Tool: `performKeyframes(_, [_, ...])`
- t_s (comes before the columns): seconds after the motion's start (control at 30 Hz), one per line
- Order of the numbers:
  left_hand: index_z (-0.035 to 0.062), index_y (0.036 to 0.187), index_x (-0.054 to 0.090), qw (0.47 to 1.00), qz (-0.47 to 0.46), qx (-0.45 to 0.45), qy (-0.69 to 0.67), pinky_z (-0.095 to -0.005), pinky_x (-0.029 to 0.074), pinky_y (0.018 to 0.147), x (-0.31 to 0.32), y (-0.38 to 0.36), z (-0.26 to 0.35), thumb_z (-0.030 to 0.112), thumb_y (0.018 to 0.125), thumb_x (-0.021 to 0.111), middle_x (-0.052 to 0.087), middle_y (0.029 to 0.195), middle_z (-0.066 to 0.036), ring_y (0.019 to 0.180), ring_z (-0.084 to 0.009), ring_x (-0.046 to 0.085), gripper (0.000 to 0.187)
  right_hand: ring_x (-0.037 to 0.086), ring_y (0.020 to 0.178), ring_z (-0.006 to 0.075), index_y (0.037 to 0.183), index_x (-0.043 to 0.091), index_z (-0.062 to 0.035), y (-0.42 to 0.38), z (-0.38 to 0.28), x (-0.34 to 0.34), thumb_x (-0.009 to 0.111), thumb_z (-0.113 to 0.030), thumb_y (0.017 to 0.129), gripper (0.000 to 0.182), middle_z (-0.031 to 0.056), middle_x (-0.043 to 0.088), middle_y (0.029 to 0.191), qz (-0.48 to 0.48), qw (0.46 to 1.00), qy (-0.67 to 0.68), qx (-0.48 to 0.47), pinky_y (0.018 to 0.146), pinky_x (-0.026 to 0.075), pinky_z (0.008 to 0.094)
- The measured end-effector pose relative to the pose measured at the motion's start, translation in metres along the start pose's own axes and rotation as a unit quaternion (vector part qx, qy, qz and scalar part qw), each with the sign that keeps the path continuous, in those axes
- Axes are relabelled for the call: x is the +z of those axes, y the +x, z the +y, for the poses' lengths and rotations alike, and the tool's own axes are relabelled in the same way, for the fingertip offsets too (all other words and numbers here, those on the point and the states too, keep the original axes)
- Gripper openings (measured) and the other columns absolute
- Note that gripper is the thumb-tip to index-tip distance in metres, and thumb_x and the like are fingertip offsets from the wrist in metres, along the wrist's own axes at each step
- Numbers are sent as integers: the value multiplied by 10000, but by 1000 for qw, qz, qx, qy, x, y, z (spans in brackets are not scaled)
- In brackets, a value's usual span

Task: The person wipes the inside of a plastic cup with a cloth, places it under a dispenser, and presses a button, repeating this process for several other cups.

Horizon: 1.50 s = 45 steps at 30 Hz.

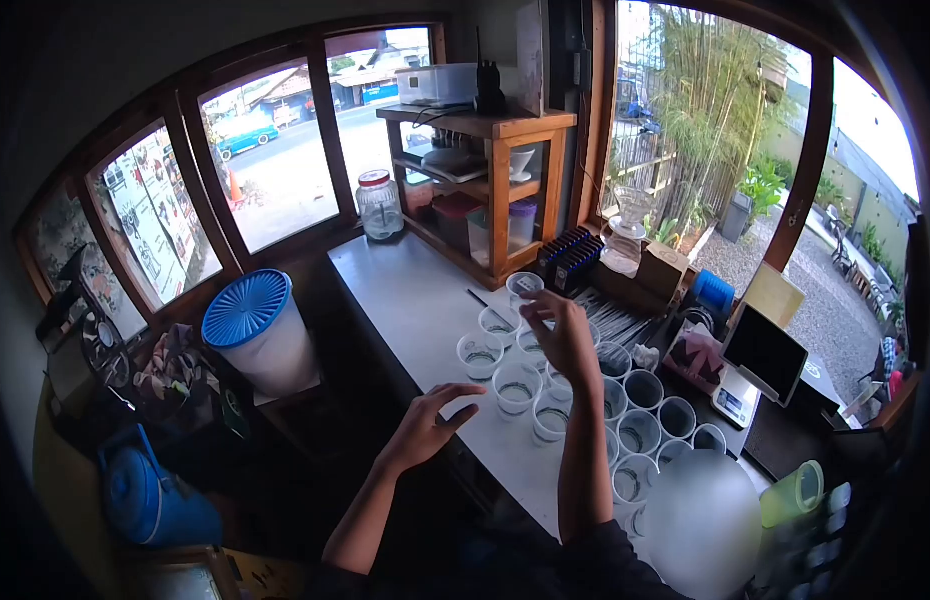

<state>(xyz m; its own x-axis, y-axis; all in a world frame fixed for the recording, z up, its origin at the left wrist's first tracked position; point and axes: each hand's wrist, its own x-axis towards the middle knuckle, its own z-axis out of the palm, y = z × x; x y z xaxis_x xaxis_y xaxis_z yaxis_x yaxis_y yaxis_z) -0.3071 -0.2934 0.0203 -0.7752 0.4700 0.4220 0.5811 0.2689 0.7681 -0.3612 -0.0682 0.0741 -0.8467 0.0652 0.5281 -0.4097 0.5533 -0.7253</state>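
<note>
Clear plastic cups (516,388) stand close together in rows on the light tabletop, most with a dark printed mark. My right hand (562,340) reaches over them with its fingers curled, and its fingertips pinch the near side of a plastic cup (523,284) at the far end of the group. My left hand (433,426) hovers at the table's left edge, fingers stretched and apart, holding nothing. Nearest to it are the cups at the front left. My right forearm hides some of the middle cups.
A wooden shelf (501,205) and a red-lidded jar (379,206) stand at the back. A tablet (764,353), a scale (735,396) and a light green container (792,494) are on the right. Left of the table is a blue-lidded white bucket (262,345).
</note>
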Motion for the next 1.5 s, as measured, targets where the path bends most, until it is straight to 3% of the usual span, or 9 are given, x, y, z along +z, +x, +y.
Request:
performKeyframes(0.13, [36, 1171, 633, 1000, -24, -5, -19, -359, 411, 1027, -15, 70, -25, 124, 910, 622, 646, 1184, -103, 1162, -226, 582, 275, 676, 867, 325, 979, 701, -39, 94, 76, 15, 658, -182, 817, 220, 156, 702, 904, 18, 996, -70, 45, 762, 530, 401])
performKeyframes(0.3, [36, 1242, 581, 999, -38, -7, 3, -364, 392, 1039, -24, 144, -83, 228, 934, 599, 612, 1238, -129, 1208, -259, 543, 363, 646, 960, 337, 1049, 691, -56, 167, 166, 46, 718, -255, 745, 364, 191, 685, 986, -130, 969, -207, 28, 862, 499, 387])
performKeyframes(0.5, [82, 1308, 539, 994, -63, -84, -6, -392, 405, 999, -13, 220, -176, 269, 920, 623, 578, 1286, -147, 1208, -266, 533, 440, 418, 1255, 449, 1401, 430, -303, 180, 198, 99, 832, -486, 566, 945, 253, 413, 1355, -225, 902, -319, 185, 986, 413, 557])
performKeyframes(0.77, [42, 1321, 503, 980, -146, -107, -87, -366, 419, 991, 6, 257, -244, 312, 916, 628, 569, 1280, -181, 1205, -277, 535, 502, 520, 1135, 373, 1215, 604, -248, 180, 227, 117, 827, -414, 571, 702, 141, 550, 1202, -238, 890, -344, 182, 933, 468, 465])
performKeyframes(0.9, [51, 1417, 370, 978, -156, -132, -37, -363, 409, 999, -5, 270, -250, 405, 898, 639, 533, 1314, -185, 1216, -271, 521, 683, 598, 1040, 371, 1149, 631, -85, 199, 230, 97, 805, -363, 615, 627, 172, 657, 1058, -157, 965, -199, 60, 916, 468, 443])
performKeyframes(1.07, [-14, 1469, 159, 941, -191, -178, -214, -360, 437, 953, -24, 298, -227, 492, 892, 620, 477, 1343, -184, 1217, -254, 502, 895, 676, 904, 266, 1109, 639, -60, 195, 139, 63, 785, -445, 710, 573, 171, 686, 1000, -33, 989, -82, 118, 817, 517, 348])
performKeyframes(1.2, [8, 1370, 396, 855, -226, -136, -447, -353, 514, 886, -15, 313, -209, 429, 921, 600, 543, 1276, -100, 1126, -184, 576, 648, 646, 748, 128, 1146, 592, -69, 170, 113, 35, 754, -406, 776, 526, 92, 668, 899, 33, 984, 42, 172, 678, 512, 248])
performKeyframes(1.3, [34, 1312, 451, 842, -220, -139, -472, -299, 539, 793, 0, 316, -181, 470, 895, 618, 587, 1187, -83, 1033, -149, 608, 626, 647, 750, 132, 1170, 565, -72, 137, 106, 14, 739, -394, 798, 522, 72, 655, 880, 83, 980, 108, 145, 681, 503, 242])
performKeyframes(1.5, [93, 1190, 558, 757, -255, -178, -574, -299, 489, 775, 58, 298, -104, 417, 853, 696, 602, 1072, -31, 978, -131, 565, 487, 575, 1046, 151, 1205, 482, -81, 46, 38, -55, 805, -268, 773, 570, 69, 551, 1162, 68, 970, 33, 230, 863, 488, 313])
